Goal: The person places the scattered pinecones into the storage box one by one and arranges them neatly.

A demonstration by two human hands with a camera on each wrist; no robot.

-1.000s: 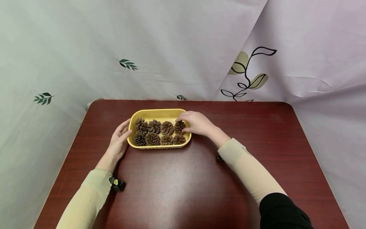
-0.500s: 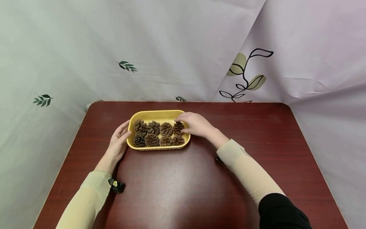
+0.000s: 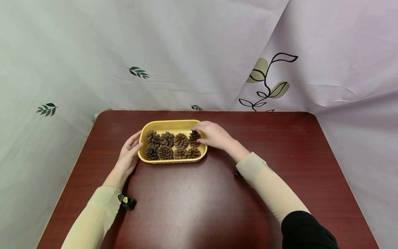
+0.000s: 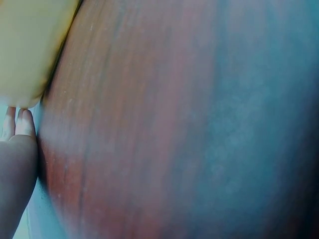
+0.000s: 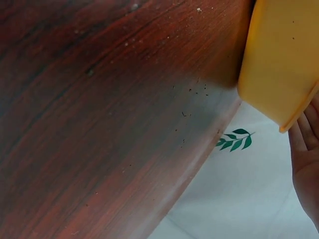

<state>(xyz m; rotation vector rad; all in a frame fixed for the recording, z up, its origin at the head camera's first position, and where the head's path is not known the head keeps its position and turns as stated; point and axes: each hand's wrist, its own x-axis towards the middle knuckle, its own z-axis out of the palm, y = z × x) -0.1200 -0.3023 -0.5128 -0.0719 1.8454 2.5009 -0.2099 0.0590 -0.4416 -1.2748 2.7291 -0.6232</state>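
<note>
A yellow oblong tray (image 3: 170,124) sits on the dark red table (image 3: 199,200) and holds several brown pine cones in two rows. My right hand (image 3: 197,134) reaches in from the right, and its index finger and thumb pinch the far-right pine cone (image 3: 194,137) of the back row. My left hand (image 3: 138,139) rests with straight fingers against the tray's left end. In the right wrist view the tray's underside (image 5: 279,59) shows, with the palm of the right hand (image 5: 306,164) beside it. The left wrist view is blurred: tray (image 4: 25,50), fingertips (image 4: 22,124).
Pale cloth printed with leaves (image 3: 138,70) hangs behind and beside the table. The table's back edge (image 3: 217,111) runs close behind the tray. Bare tabletop (image 3: 192,207) spreads between my forearms and to the right of the tray.
Both hands stay at the tray. The far-right back cone stands slightly higher between the right fingers than before.
</note>
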